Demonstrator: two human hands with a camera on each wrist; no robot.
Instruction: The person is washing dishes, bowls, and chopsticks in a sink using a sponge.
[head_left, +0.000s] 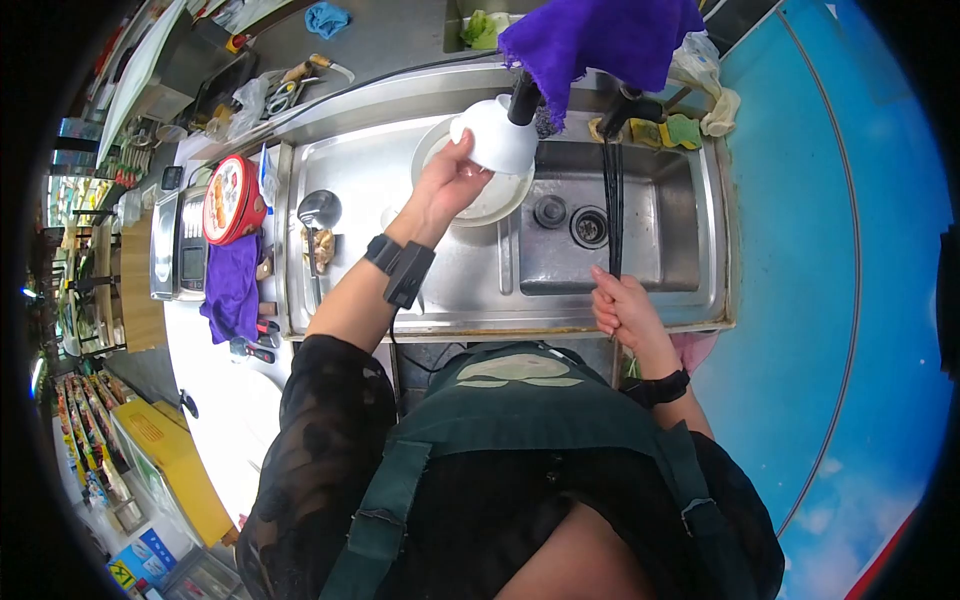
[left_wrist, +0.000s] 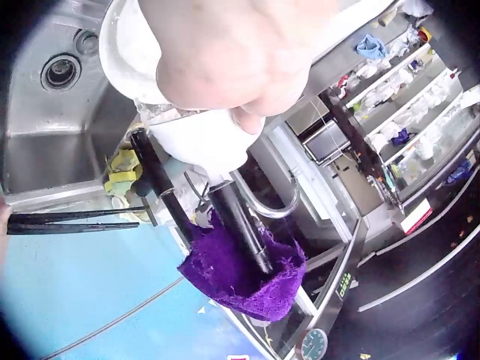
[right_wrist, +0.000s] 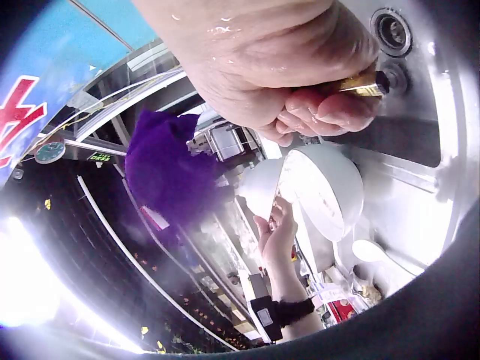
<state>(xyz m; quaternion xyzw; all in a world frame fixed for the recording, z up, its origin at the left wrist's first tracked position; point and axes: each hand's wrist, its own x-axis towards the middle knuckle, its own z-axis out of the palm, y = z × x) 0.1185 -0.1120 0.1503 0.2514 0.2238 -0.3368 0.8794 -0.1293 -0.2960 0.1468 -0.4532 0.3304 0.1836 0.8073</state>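
Observation:
The left hand (head_left: 448,185) grips a white bowl (head_left: 500,138), held tilted under a black faucet spout (head_left: 523,100). Below it a larger white bowl (head_left: 488,205) rests on the steel drainboard. In the left wrist view the small bowl (left_wrist: 202,142) meets the spout (left_wrist: 238,221), and the hand (left_wrist: 232,56) covers part of it. The right hand (head_left: 628,312) holds a bundle of black chopsticks (head_left: 614,215) by one end, over the sink's front edge. In the right wrist view its fingers curl round the chopsticks' gold-coloured ends (right_wrist: 365,84).
A sink basin (head_left: 640,200) with a drain lies under the chopsticks. Purple cloth (head_left: 600,45) drapes over the faucet. Sponges (head_left: 680,131) sit at the back right rim. A ladle (head_left: 318,212) lies on the left drainboard, beside a red round tin (head_left: 232,200).

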